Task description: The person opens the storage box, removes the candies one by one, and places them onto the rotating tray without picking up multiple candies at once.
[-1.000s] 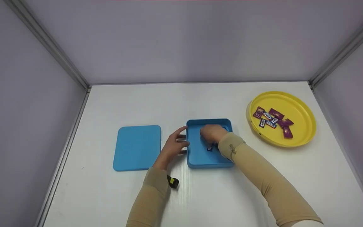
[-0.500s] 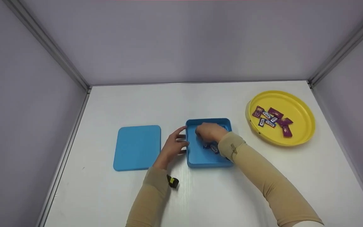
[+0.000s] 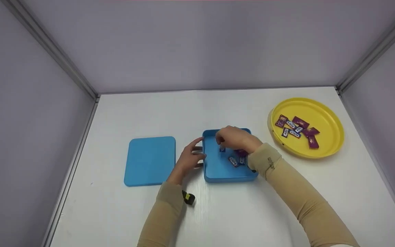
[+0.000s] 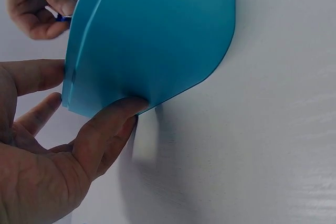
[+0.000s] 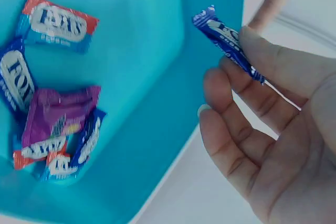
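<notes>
In the head view, an uncovered blue box [image 3: 230,180] stands mid-table with several wrapped candies [image 3: 234,161] lying toward its right side. My left hand [image 3: 188,159] touches the outside of the box's left wall with spread fingers. Over the inside of the box, my right hand [image 3: 236,138] pinches a dark blue wrapped candy [image 5: 228,43] between thumb and fingertips. The right wrist view has this candy lifted off the box floor, tilted. Red-and-blue, dark blue and purple candies [image 5: 63,114] lie beyond it, some overlapping.
A round yellow tray [image 3: 327,144] at the right back carries several purple and blue candies [image 3: 291,128]. Left of the box lies a flat blue lid [image 3: 151,161]. Grey-white walls [image 3: 214,44] enclose the table [image 3: 218,219] at the back and sides.
My right hand has risen and shifted toward the back of the box with the dark blue candy, uncovering more candies inside. The left hand stays where it was.
</notes>
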A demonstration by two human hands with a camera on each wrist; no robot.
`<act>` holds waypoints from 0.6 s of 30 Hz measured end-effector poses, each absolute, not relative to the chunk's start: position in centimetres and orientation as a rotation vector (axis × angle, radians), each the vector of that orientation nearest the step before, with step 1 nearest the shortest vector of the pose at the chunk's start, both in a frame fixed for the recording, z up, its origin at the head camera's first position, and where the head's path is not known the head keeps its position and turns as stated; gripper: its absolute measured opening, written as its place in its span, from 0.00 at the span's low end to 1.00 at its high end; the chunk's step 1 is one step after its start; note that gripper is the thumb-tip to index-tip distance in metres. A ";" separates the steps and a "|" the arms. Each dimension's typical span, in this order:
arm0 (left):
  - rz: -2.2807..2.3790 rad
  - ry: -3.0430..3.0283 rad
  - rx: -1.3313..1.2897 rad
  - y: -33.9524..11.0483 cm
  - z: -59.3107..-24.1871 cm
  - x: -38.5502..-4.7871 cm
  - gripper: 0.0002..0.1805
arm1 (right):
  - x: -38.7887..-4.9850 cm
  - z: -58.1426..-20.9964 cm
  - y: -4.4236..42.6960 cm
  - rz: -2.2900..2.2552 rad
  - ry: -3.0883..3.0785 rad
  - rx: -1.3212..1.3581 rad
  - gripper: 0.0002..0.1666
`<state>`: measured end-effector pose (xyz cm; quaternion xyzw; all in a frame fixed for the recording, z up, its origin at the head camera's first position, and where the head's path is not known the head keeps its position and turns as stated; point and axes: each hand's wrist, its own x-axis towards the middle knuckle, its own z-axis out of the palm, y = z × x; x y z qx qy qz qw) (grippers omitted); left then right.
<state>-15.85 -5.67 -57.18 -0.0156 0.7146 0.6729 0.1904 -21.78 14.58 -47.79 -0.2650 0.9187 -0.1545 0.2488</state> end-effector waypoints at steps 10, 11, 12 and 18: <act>1.869 2.020 -0.034 -5.4 -57.1 -15.4 0.38 | -21.4 -47.1 21.0 -0.728 2.630 -0.646 0.05; 1.866 2.027 -0.032 -5.4 -57.0 -15.4 0.38 | -21.4 -47.0 21.7 -0.760 2.636 -0.620 0.05; 1.864 2.031 -0.029 -5.4 -57.0 -15.4 0.38 | -21.4 -46.9 22.4 -0.788 2.642 -0.584 0.06; 1.857 2.039 -0.031 -5.3 -57.1 -15.4 0.38 | -21.2 -46.5 26.9 -0.908 2.667 -0.344 0.08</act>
